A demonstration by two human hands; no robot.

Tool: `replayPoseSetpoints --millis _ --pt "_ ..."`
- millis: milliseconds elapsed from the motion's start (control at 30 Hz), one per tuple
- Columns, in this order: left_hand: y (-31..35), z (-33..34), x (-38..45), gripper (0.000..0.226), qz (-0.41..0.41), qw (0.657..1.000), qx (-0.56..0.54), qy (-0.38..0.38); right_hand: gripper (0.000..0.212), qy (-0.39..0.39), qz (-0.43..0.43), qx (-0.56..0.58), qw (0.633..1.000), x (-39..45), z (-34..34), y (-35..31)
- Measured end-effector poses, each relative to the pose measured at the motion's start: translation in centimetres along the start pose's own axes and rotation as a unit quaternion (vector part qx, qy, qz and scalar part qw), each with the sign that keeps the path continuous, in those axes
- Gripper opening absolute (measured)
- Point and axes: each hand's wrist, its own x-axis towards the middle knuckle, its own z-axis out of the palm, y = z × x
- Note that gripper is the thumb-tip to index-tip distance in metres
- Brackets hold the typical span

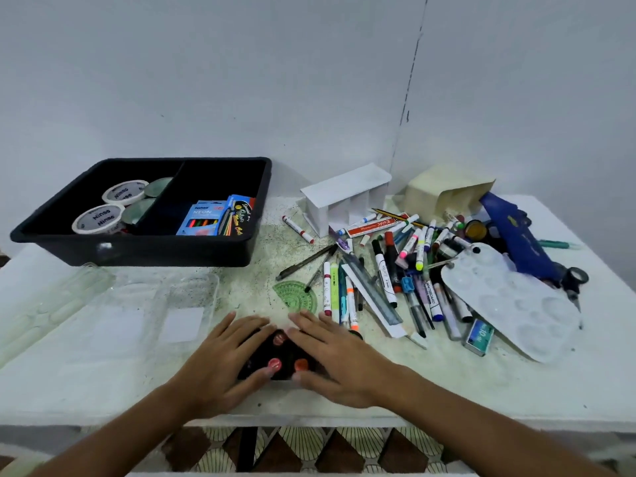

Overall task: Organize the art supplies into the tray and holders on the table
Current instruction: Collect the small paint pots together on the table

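Head view, black paint set (287, 356) between both hands, left hand (220, 359) and right hand (339, 356) fingers straight, resting on it

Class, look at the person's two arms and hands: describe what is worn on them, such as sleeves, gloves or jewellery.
Nothing is worn. The left hand and right hand are bare, without gloves, and no rings, watch or bracelets show. Both forearms are uncovered to the picture's edge; no sleeve is visible.

Left hand (220, 359): bare, no rings or watch.
Right hand (340, 359): bare, unadorned.
Forearms: uncovered, no sleeves in view.
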Motion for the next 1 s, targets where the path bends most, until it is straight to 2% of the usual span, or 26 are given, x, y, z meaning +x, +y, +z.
replayPoseSetpoints --millis 133,333,467,533,667,767,833,900,1000 --pt "0.7 -0.3 4.4 0.053 0.012 0.998 -0.043 0.033 0.052 0.092 0.061 0.095 0.989 -1.0 -3.0 1.9" --pt "4.6 0.2 15.6 0.041 0.056 0.989 -0.117 0.075 0.038 0.171 0.169 0.093 0.966 -5.4 -8.6 8.7" --pt "8.1 0.5 23.5 0.053 0.021 0.982 -0.185 0.039 0.028 0.259 0.238 0.059 0.934 -9.7 -12.9 14.3" --pt "9.6 0.9 27.4 0.053 0.013 0.983 -0.184 0.015 0.024 0.277 0.275 0.022 0.920 -11.2 -14.8 17.8" --pt "11.4 2.7 33.3 0.049 0.007 0.983 -0.179 -0.036 0.027 0.244 0.324 0.007 0.914 -11.9 -17.7 22.9" --pt "11.8 3.8 35.5 0.068 0.002 0.984 -0.161 -0.075 0.033 0.194 0.345 -0.040 0.917 -10.9 -18.4 25.3" --pt "12.0 4.4 37.0 0.072 -0.009 0.983 -0.154 -0.096 0.042 0.140 0.355 -0.080 0.921 -10.1 -18.7 27.1" --pt "11.9 4.8 37.9 0.067 -0.011 0.984 -0.138 -0.115 0.046 0.095 0.349 -0.108 0.926 -9.3 -18.7 28.4" --pt "11.6 5.5 38.6 0.053 -0.007 0.984 -0.116 -0.138 0.042 0.068 0.327 -0.140 0.932 -8.6 -18.2 29.7"
